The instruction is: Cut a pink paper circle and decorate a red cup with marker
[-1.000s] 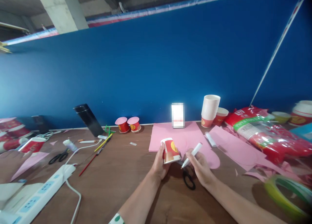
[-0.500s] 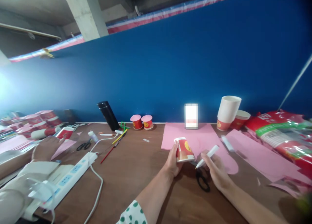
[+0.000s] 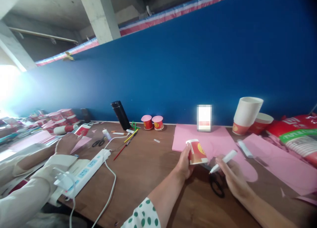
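Note:
My left hand (image 3: pixel 184 163) is closed round a red and white paper cup (image 3: pixel 196 152), held tilted above the brown table (image 3: pixel 146 168). My right hand (image 3: pixel 232 178) grips a white marker (image 3: pixel 223 161), its tip pointing toward the cup and a short way from it. Black scissors (image 3: pixel 216 185) lie on the table under my hands. A pink paper sheet (image 3: pixel 198 140) lies just behind the cup.
A stack of paper cups (image 3: pixel 246 115) and more pink paper (image 3: pixel 277 162) sit at the right. Two pink-topped red cups (image 3: pixel 153 122) and a black flask (image 3: pixel 120 115) stand by the blue wall. A white power strip (image 3: pixel 85 171) lies at the left, near another person's arms (image 3: pixel 37 162).
The view has swung left, showing more of the person at the left. My hands still hold the cup and marker; the marker tip sits slightly farther from the cup.

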### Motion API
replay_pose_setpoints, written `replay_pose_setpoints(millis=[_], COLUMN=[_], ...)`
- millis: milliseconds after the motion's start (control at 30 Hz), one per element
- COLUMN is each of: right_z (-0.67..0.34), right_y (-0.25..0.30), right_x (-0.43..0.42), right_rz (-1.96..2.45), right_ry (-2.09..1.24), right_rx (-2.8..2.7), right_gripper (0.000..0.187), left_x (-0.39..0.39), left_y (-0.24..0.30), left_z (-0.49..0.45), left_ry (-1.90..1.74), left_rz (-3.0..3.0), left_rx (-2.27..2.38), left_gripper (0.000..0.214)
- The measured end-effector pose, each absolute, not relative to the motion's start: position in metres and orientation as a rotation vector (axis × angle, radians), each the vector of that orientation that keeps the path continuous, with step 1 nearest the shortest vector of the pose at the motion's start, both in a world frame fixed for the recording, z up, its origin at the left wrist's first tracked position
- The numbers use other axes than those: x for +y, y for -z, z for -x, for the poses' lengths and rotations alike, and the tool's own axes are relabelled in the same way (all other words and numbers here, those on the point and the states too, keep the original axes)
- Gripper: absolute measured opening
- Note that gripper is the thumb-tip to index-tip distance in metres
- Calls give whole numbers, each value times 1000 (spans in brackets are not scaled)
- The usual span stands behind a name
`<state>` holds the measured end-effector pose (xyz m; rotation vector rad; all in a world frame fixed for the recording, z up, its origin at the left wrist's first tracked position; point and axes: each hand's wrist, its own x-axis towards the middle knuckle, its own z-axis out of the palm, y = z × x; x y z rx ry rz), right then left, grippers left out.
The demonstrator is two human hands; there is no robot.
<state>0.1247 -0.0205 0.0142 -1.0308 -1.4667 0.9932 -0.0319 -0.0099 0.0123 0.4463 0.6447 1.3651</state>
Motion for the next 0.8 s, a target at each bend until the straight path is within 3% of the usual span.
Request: replay_pose_setpoints(millis=[467,800], right_z=[-125,-126], right_y=[-16,-20], right_x=[-23,-24], right_rz=[976,991], right_ry=[-995,-951], right_rx=[-1514,-1480], right_gripper=[47,49], left_x=[-8,-11], left_y=[-12,-11], left_z=[34,32], left_ry=[-1322,-1346], left_rz=[-424,-493], left_rx=[632,617], left_gripper=[61,54])
